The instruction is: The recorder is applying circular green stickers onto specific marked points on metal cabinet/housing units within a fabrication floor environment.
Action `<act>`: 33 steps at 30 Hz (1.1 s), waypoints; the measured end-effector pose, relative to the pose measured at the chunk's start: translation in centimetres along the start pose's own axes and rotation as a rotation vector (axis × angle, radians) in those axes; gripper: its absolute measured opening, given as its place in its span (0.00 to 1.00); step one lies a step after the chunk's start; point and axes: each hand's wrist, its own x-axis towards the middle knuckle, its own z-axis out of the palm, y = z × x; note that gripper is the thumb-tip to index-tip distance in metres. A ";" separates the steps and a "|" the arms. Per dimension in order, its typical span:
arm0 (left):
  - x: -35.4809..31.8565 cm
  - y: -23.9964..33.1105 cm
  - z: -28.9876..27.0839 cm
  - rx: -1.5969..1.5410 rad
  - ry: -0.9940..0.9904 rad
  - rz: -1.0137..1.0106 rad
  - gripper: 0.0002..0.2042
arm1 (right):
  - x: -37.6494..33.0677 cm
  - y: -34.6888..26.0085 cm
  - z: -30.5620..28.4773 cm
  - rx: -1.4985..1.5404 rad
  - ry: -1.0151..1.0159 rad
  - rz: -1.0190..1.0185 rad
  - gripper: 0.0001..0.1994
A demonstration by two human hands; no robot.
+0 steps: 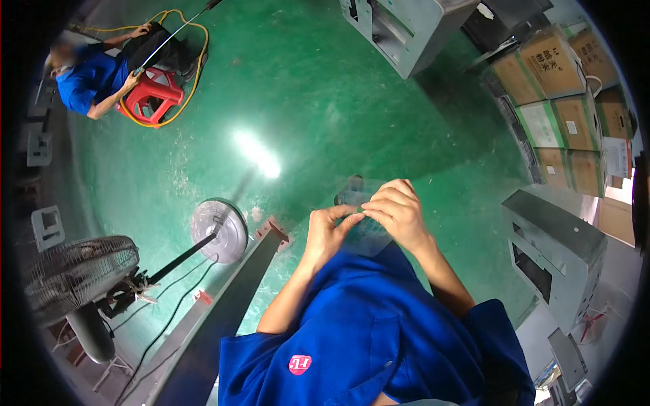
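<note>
In front of my blue shirt, my left hand [330, 232] and my right hand [398, 213] meet at the fingertips, both closed in a pinch. Between and below them hangs a thin, see-through sheet [369, 242] that looks like clear plastic film, perhaps a bag. Its edge lies in the fingers of both hands, though the exact grip is too small to make out. Through and behind the film show a dark shoe [356, 181] and the green floor.
A grey metal beam [233, 304] and a standing fan [81, 277] with a round base [219, 230] are at my left. Grey metal housings stand at right [555, 250] and far [406, 34]. Cartons [562, 122] are stacked right. Far left, a person [95, 78] sits on a red stool [152, 98].
</note>
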 end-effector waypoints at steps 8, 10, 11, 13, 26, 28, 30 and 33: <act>8.1 -1.2 -1.1 0.057 -0.091 -0.016 0.09 | 4.9 5.8 1.0 0.083 -0.129 0.165 0.06; 10.0 -2.8 -1.6 0.049 -0.108 0.011 0.10 | 5.2 7.2 2.4 0.088 -0.145 0.244 0.06; 11.4 -3.4 -1.9 0.026 -0.159 -0.025 0.10 | 5.4 8.2 3.3 0.091 -0.149 0.288 0.07; 14.1 -6.1 -2.2 -0.008 -0.224 -0.032 0.09 | 5.2 10.6 5.6 0.068 -0.138 0.326 0.08; 40.2 -33.1 -1.2 0.167 -0.747 0.472 0.07 | 2.2 33.9 27.9 -0.138 0.158 0.574 0.07; 42.5 -35.1 -0.3 0.251 -0.751 0.430 0.07 | 1.3 37.7 30.2 -0.173 0.214 0.543 0.07; 45.2 -39.7 1.0 0.224 -0.704 0.443 0.08 | 0.7 41.8 33.2 -0.228 0.309 0.488 0.07; 47.9 -43.2 2.6 0.191 -0.617 0.455 0.08 | -0.1 46.8 36.7 -0.264 0.537 0.441 0.08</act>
